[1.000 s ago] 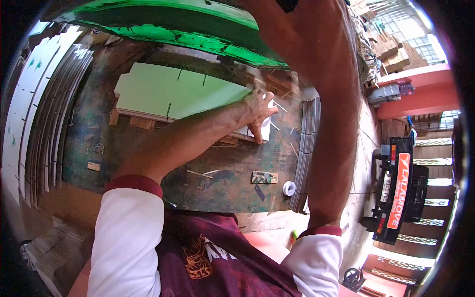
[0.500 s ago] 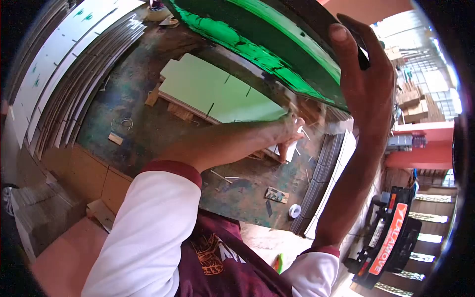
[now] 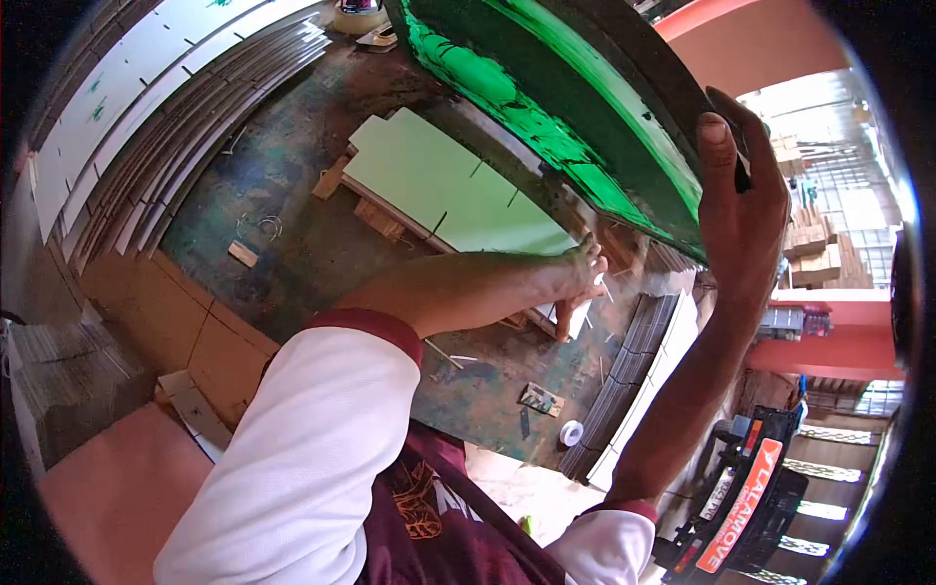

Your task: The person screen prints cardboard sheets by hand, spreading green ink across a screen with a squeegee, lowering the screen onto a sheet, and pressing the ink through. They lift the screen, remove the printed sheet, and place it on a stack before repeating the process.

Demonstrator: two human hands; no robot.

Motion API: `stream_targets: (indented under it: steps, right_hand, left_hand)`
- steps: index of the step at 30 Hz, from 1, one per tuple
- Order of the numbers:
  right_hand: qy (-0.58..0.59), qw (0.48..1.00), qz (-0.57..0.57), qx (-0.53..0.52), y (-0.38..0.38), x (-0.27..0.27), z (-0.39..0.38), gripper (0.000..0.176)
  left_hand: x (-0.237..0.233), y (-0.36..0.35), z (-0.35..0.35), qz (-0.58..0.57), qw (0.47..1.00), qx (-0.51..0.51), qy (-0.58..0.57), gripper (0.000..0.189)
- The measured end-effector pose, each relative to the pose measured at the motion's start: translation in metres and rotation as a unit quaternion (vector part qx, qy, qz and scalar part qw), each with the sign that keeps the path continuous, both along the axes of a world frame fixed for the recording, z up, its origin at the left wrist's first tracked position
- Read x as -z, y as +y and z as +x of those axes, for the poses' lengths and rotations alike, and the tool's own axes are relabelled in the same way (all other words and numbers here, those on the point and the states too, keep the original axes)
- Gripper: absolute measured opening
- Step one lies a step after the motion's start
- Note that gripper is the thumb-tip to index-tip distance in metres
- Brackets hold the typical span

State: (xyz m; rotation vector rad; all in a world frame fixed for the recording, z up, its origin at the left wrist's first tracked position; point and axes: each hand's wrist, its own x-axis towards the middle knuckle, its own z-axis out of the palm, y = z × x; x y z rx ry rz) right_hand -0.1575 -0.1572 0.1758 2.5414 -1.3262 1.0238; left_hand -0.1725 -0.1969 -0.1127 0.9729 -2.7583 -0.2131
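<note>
My right hand [image 3: 746,210] is raised at the upper right, closed on the dark rim of a screen-printing frame [image 3: 624,107]. The frame is tilted up, and bright green ink is smeared across its mesh. Below it lies a pale board [image 3: 439,175] with a stepped outline and short dark slots, tinted green by the light. My left hand [image 3: 577,283] reaches across to the right end of this board. Its fingers look spread, with the thumb pointing down along the edge; the fingertips are partly blurred. Wooden blocks [image 3: 378,218] sit along the board's near side.
Stacked slotted boards [image 3: 185,127] line the left side, and another stack [image 3: 629,366] stands at the right. A tape roll [image 3: 571,433], a small stained block [image 3: 541,400] and a wooden piece [image 3: 243,254] lie on the stained table [image 3: 322,283]. A vehicle [image 3: 746,497] stands at lower right.
The view has shifted, so the table and boards appear farther right on the left side. Both hands keep their positions on the frame and at the board's end.
</note>
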Motion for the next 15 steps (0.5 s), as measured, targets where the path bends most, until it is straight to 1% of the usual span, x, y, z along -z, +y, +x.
stream_targets:
  steps: [3,4,6,8,9,10,11,12,13,14,15]
  right_hand:
    - [0.007,1.0,-0.005,-0.004,0.0,0.0,0.0,0.053]
    - [0.003,1.0,-0.005,-0.013,0.0,0.0,0.0,0.055]
    - [-0.009,1.0,0.001,-0.01,0.003,0.0,-0.001,0.056]
    - [0.023,0.998,0.046,0.026,0.008,-0.002,0.0,0.055]
    - [-0.001,0.998,0.034,0.05,0.0,0.003,-0.005,0.052]
    - [-0.006,1.0,0.006,-0.018,-0.008,0.006,-0.011,0.055]
    - [-0.205,0.936,0.146,-0.248,-0.02,0.01,-0.019,0.057]
    - [-0.234,0.909,0.176,-0.297,-0.016,0.01,-0.019,0.06]
    - [-0.193,0.94,0.156,-0.233,0.005,0.003,-0.007,0.063]
    - [-0.19,0.943,0.165,-0.217,0.011,-0.002,-0.002,0.067]
    - [-0.219,0.924,0.197,-0.245,0.01,-0.005,-0.002,0.07]
  left_hand:
    - [0.001,0.004,0.007,-0.022,0.999,0.032,0.028,0.137]
    - [0.005,0.007,0.013,-0.022,0.991,0.054,0.119,0.136]
    - [-0.014,0.02,0.042,-0.053,0.989,0.064,0.126,0.124]
    - [0.014,0.021,0.081,0.031,0.954,0.123,0.271,0.111]
    - [-0.001,0.033,0.121,0.06,0.973,0.077,0.209,0.108]
    - [-0.032,0.046,0.169,0.085,0.985,0.033,0.143,0.105]
    - [-0.045,0.054,0.21,0.03,0.993,0.006,0.111,0.105]
    - [-0.054,0.062,0.247,-0.027,0.996,-0.022,0.078,0.105]
    - [-0.064,0.074,0.276,-0.036,0.996,-0.076,0.03,0.103]
    - [-0.069,0.083,0.3,-0.05,0.99,-0.133,-0.018,0.1]
    - [-0.065,0.088,0.323,-0.045,0.991,-0.126,-0.026,0.1]
